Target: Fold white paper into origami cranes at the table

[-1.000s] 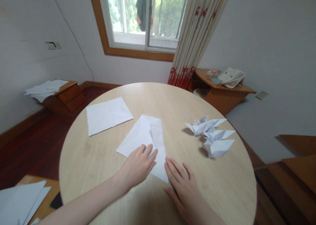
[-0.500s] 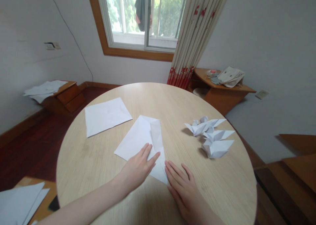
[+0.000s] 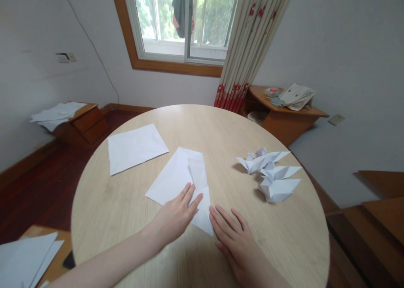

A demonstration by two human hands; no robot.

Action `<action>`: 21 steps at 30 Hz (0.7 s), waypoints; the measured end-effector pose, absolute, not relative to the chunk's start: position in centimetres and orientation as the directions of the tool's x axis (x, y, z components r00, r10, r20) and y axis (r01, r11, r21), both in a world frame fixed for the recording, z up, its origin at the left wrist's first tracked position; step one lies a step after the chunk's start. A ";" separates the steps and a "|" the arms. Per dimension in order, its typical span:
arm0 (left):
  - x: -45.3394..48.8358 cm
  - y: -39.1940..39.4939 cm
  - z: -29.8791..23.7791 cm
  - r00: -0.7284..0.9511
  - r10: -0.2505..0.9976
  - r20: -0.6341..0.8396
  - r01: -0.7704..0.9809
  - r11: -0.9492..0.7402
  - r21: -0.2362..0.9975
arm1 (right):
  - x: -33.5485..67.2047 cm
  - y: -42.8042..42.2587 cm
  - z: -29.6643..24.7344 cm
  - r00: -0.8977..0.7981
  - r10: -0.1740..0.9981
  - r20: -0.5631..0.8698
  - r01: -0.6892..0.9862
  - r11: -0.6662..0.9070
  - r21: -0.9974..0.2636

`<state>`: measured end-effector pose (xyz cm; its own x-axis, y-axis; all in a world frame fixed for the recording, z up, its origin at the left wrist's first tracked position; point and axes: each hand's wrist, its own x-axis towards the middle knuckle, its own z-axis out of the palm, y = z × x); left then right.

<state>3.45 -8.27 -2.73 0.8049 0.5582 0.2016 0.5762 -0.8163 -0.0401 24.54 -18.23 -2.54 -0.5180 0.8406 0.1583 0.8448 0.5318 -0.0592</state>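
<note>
On the round table a sheet of white paper (image 3: 170, 174) lies with its right side folded over in a flap. My left hand (image 3: 178, 214) rests flat on the sheet, fingers stretched out, the fingertips pressing on the flap. Close by on the right, my right hand (image 3: 230, 233) lies with extended fingers along the paper's lower right edge, the fingertips touching it. Part of the sheet is hidden beneath my left hand. Neither hand grasps anything.
Several folded paper birds (image 3: 273, 174) stand on the right of the round table (image 3: 198, 119). Another white sheet (image 3: 137, 149) lies at the left. Stacked paper (image 3: 25, 258) is at the lower left. A corner shelf (image 3: 268, 100) and a curtain (image 3: 246, 48) are beyond the table.
The folded flap's upper part has shifted slightly left and lies flatter. My right hand has moved a little left along the edge, while my left hand stays nearly in place.
</note>
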 end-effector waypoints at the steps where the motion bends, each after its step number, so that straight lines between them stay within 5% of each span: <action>1: 3.4 -8.3 -2.7 0.807 0.554 0.205 0.573 -0.818 -0.046 | 24.5 -18.2 -2.5 -0.519 0.839 0.161 0.845 0.533 -0.051; 21: 3.5 -8.2 -3.3 0.807 0.534 0.252 0.568 -0.819 -0.082 | 23.7 -18.5 -1.4 -0.558 0.809 0.187 0.830 0.545 0.119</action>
